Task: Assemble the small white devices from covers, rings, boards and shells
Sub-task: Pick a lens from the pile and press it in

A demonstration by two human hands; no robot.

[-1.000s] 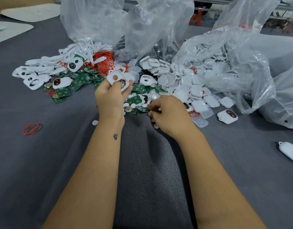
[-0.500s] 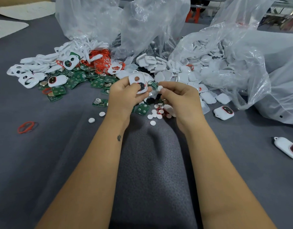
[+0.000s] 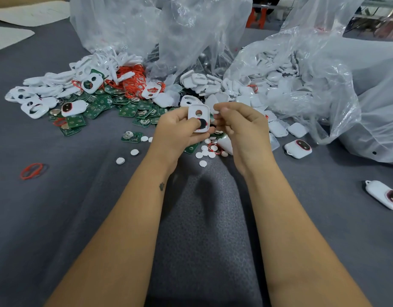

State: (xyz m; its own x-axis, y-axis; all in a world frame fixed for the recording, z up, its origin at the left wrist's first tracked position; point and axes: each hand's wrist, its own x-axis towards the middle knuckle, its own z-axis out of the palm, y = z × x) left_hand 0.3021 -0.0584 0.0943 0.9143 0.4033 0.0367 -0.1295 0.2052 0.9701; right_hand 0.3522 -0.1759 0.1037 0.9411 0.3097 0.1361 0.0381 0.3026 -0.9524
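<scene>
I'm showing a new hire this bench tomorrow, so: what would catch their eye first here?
Probably the two hands at the centre: the left hand grips a white cover with a round hole, while the right hand pinches a small white piece beside it. Behind them sprawls a heap of green boards and red rings, with clear plastic bags spilling white shells to the right.

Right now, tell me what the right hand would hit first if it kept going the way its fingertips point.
The right hand points leftward at the white cover held in the left hand; it would likely meet that first, though depth is unclear.
</scene>
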